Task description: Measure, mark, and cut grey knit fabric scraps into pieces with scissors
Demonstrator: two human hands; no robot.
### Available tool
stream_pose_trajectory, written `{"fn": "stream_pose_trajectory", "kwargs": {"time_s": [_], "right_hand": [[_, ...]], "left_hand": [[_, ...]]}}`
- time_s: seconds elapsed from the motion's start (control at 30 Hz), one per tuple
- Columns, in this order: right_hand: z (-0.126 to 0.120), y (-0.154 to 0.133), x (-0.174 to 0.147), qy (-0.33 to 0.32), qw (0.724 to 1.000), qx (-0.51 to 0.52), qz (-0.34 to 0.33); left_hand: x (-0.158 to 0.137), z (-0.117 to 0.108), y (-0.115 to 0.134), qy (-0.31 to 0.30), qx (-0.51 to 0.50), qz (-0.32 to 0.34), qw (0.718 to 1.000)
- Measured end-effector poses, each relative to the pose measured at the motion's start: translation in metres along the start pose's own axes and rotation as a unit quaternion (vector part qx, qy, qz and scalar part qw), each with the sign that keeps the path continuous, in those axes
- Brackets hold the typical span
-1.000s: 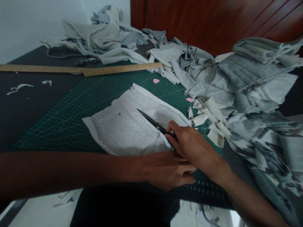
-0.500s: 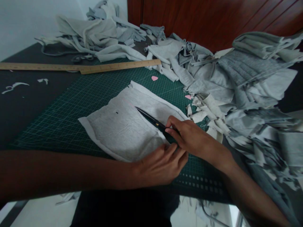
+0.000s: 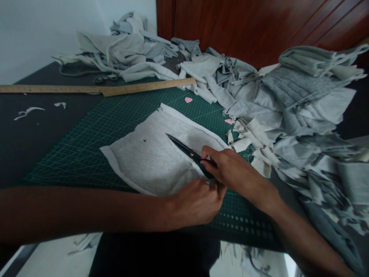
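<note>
Green cutting mat (image 3: pixel 77 154): near-left edge hidden by left forearm. Light-grey fabric piece (image 3: pixel 147 161) lies mid-mat, slit inward from its right side; near-right corner hidden behind left hand. Left hand (image 3: pixel 198 202) is over mat's near part, knuckles up, fingers curled in beside the other hand; fingertips hidden, can't tell what it grips. Right hand (image 3: pixel 235 167), over mat's right part, wrist angled in, closed around black scissors (image 3: pixel 191 154); handles mostly covered, blades along the slit.
</note>
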State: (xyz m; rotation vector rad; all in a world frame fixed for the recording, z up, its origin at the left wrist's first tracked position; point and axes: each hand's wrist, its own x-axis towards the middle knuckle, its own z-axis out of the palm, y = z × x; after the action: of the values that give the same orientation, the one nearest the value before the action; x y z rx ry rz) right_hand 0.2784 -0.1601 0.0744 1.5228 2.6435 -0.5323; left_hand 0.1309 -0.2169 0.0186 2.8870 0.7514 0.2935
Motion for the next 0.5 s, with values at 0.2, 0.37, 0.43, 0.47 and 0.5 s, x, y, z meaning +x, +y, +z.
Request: {"fn": "stream_pose_trajectory", "kwargs": {"time_s": [0.2, 0.37, 0.43, 0.47, 0.5], "right_hand": [[-0.006, 0.001, 0.001, -0.006, 1.000, 0.000, -0.018], [-0.021, -0.002, 0.001, -0.001, 1.000, -0.013, -0.028], [-0.029, -0.003, 0.002, -0.008, 0.999, -0.016, -0.034], [-0.033, -0.003, 0.002, -0.011, 0.999, -0.019, -0.037], [-0.036, -0.003, 0.003, -0.012, 0.999, -0.022, -0.039]], "left_hand": [[0.002, -0.002, 0.001, -0.009, 0.004, 0.005, 1.000], [0.000, 0.004, 0.002, 0.025, 0.027, 0.009, 0.999], [-0.001, 0.007, 0.002, 0.041, 0.036, 0.009, 0.998], [-0.001, 0.009, 0.003, 0.047, 0.039, 0.008, 0.998], [-0.002, 0.010, 0.003, 0.051, 0.043, 0.007, 0.998]]}}
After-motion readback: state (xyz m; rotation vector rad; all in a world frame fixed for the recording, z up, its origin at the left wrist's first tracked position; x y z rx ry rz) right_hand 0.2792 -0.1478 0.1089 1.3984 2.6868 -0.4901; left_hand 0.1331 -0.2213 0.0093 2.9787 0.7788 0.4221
